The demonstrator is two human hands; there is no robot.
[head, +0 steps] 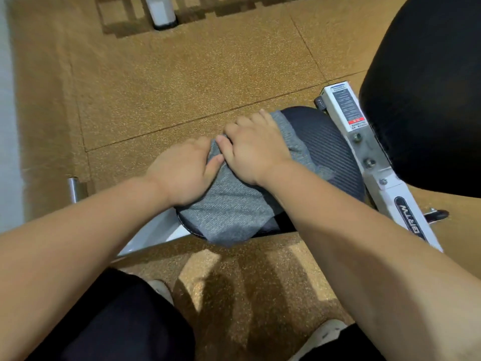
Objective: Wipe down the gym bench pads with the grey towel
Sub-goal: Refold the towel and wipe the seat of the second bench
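grey towel (229, 204) rumpled, draped over ribbed black pad (328, 142)

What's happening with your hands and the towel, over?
Left hand and right hand both gripping grey knit towel. Towel spread on small black ribbed bench pad. White metal frame close beside pad, not blocking.
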